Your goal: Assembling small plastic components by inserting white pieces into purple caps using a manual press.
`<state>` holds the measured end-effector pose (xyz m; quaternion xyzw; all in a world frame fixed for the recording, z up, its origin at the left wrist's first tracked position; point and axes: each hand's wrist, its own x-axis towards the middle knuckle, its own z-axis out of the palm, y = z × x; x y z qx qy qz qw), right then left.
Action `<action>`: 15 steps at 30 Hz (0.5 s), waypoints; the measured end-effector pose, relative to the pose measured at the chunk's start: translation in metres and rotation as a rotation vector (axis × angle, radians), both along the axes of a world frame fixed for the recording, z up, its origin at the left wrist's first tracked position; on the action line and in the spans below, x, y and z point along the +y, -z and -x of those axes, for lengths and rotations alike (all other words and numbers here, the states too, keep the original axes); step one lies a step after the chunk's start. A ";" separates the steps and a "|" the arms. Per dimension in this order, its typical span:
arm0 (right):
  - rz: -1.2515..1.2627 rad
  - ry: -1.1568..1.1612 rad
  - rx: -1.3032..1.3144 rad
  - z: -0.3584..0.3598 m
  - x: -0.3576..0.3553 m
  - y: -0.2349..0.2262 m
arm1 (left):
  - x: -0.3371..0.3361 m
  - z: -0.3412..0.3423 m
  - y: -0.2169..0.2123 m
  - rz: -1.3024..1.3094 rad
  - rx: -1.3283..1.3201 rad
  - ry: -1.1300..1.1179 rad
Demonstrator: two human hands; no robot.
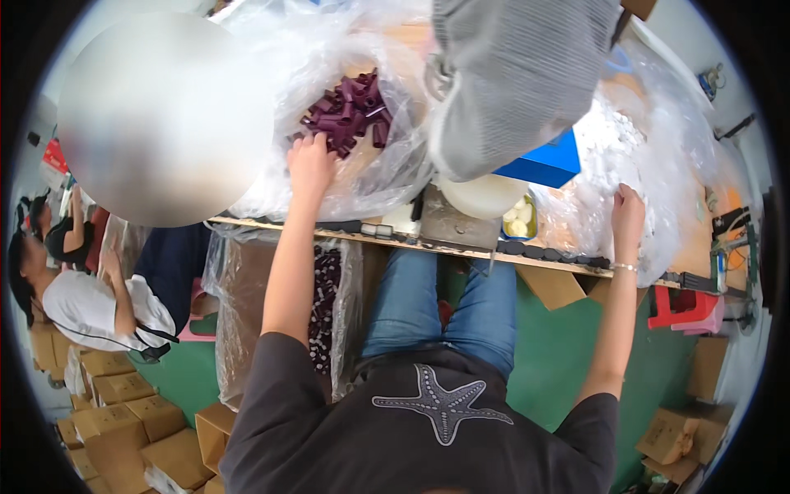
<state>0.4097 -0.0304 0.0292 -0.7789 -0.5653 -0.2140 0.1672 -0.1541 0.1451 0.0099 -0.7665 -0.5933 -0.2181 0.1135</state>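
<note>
Left hand [311,160] has the purple tubes [350,111] at its fingertips, right hand [628,210] well apart by the white pile [613,140], grips unclear.

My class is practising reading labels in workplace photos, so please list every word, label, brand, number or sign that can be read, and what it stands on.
No text can be read.
Cardboard boxes: any print is too small or blurred.
Red item at far left: too blurred to read.
Dark shirt: a starfish picture, no lettering visible.
Maroon tubes: no lettering visible.
</note>
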 end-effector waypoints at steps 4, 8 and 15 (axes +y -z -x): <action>-0.241 -0.107 0.141 0.028 -0.015 -0.021 | -0.003 0.008 0.026 -0.152 -0.271 0.185; -0.267 -0.164 0.738 0.056 -0.009 -0.009 | -0.043 -0.016 0.006 -0.106 -0.566 0.137; 0.158 -0.719 1.010 0.247 -0.008 -0.012 | -0.135 -0.067 -0.010 0.331 -1.109 0.536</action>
